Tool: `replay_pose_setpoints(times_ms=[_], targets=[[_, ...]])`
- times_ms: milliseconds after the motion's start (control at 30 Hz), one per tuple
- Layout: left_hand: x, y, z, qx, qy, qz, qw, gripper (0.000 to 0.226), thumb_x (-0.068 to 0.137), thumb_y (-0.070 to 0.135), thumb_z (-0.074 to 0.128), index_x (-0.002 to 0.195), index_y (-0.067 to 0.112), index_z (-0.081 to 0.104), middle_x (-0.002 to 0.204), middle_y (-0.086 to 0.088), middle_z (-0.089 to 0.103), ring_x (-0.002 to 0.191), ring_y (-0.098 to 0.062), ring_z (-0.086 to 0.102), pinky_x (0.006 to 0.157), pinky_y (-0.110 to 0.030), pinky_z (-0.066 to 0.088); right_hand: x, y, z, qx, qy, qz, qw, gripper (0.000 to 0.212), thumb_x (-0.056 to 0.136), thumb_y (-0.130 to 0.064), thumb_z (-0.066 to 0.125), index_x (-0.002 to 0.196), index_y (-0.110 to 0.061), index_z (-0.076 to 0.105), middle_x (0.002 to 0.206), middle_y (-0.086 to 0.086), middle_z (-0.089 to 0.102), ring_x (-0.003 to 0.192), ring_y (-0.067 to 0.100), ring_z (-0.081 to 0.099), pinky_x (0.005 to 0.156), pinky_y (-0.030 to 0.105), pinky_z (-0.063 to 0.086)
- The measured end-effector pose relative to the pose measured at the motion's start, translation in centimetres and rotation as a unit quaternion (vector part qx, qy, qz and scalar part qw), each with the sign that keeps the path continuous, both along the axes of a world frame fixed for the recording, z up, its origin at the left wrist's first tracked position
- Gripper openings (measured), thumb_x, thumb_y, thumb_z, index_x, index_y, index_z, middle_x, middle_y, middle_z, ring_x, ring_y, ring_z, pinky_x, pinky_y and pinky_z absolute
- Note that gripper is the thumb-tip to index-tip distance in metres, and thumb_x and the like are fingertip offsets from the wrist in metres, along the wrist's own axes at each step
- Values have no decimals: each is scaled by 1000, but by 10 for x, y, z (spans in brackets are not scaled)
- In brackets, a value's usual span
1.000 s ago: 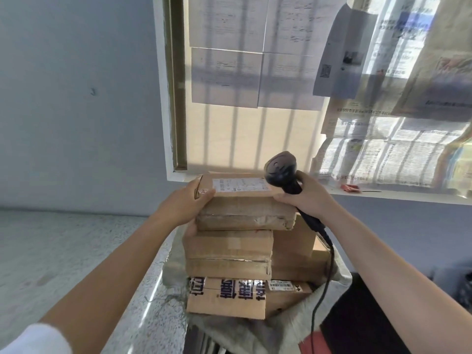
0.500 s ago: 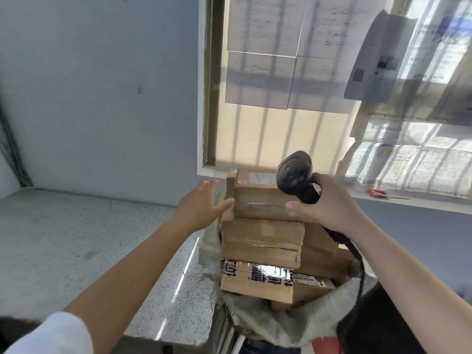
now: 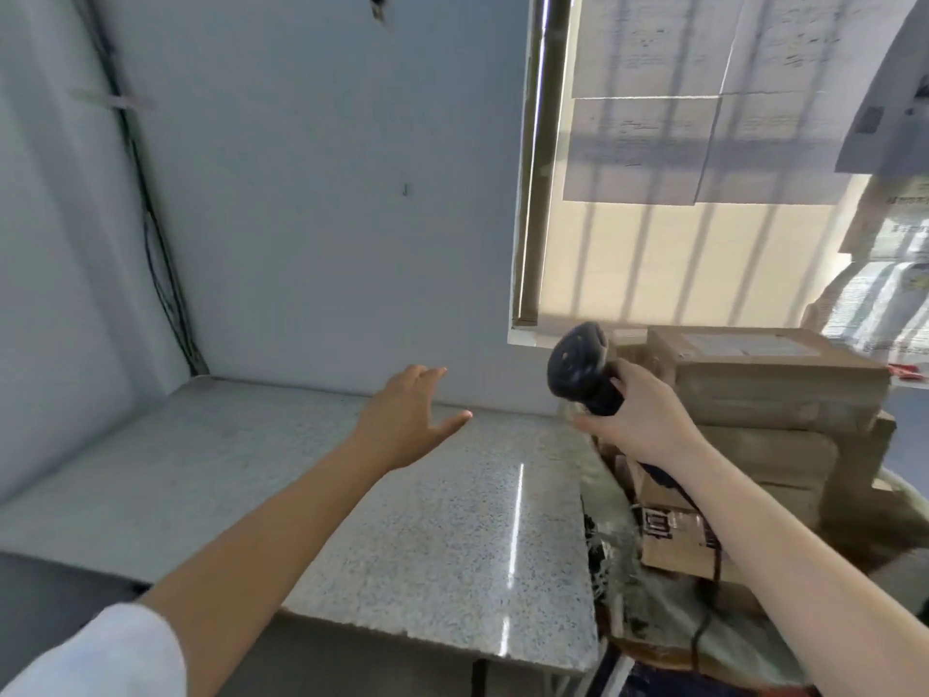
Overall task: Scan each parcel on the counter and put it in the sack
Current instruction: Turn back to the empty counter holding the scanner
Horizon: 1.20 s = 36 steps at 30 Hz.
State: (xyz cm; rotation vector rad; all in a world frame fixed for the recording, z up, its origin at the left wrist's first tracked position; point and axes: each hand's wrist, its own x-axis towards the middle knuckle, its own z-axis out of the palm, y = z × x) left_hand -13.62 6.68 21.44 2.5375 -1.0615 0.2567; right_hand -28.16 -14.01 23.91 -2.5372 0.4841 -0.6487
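At mid-right of the frame, stacked cardboard parcels (image 3: 764, 394) are seen in the sack (image 3: 628, 560), just behind the right hand (image 3: 641, 420), which is clenched around a black scanner (image 3: 578, 364). The left hand (image 3: 402, 425) is spread empty over the table (image 3: 352, 495). Label print is unreadable.

Single head cam, wide-angle, looks fwd/down over counter (image 3: 427, 520), close range.

I see the counter (image 3: 427, 500) filling the lower left of the frame. At right, stacked parcels (image 3: 769, 394) sit in the sack (image 3: 618, 545), the scanner (image 3: 578, 374) before them.
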Motion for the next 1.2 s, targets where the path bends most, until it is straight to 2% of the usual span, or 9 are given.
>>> replay_pose_setpoints(times_ms=[200, 333, 567, 633, 833, 1067, 1200], targets=[[32, 55, -26, 66, 21, 11, 998, 68, 93, 51, 44, 146, 14, 26, 150, -5, 27, 138, -19, 26, 108, -31, 27, 58, 46, -48, 38, 49, -15, 998, 55, 71, -40, 75, 113, -13, 53, 113, 5, 58, 97, 20, 54, 78, 30, 43], [54, 70, -48, 78, 44, 22, 996, 68, 94, 51, 43, 148, 14, 22, 152, -4, 23, 140, -19, 21, 110, -33, 26, 87, 53, -82, 16, 91, -25, 995, 49, 76, -42, 70, 112, -14, 52, 109, 3, 55, 91, 17, 52, 73, 28, 43], [98, 76, -100, 86, 74, 59, 992, 67, 94, 52, 39, 147, 15, 22, 152, -4, 25, 140, -19, 23, 108, -34, 30, 140, 45, -165, 43, 151, -49, 986, 47, 78, -44, 68, 106, -10, 51, 104, 5, 58, 83, 18, 54, 67, 30, 45], [112, 77, -121, 83, 92, 81, 989, 68, 94, 52, 40, 148, 15, 22, 152, -4, 26, 139, -20, 24, 108, -35, 30, 154, 42, -196, 73, 180, -61, 979, 48, 76, -45, 68, 105, -11, 52, 105, 5, 60, 87, 21, 59, 70, 33, 50], [141, 65, -172, 102, 127, 75, 984, 70, 94, 51, 42, 148, 13, 21, 152, -5, 25, 140, -20, 22, 111, -35, 27, 184, 47, -274, 98, 268, -76, 956, 51, 81, -46, 63, 115, -11, 46, 113, 5, 54, 97, 25, 58, 69, 31, 43], [170, 51, -216, 122, 143, 38, 981, 70, 94, 51, 41, 148, 13, 20, 153, -5, 22, 141, -21, 19, 113, -33, 21, 204, 62, -327, 119, 327, -103, 932, 50, 82, -40, 63, 117, -11, 45, 118, 8, 49, 99, 27, 56, 73, 33, 47], [192, 52, -224, 130, 144, 32, 981, 70, 94, 50, 41, 148, 13, 19, 154, -7, 19, 142, -22, 15, 114, -34, 19, 218, 76, -347, 126, 350, -141, 917, 50, 85, -40, 61, 120, -10, 43, 123, 9, 46, 103, 26, 53, 72, 33, 43]])
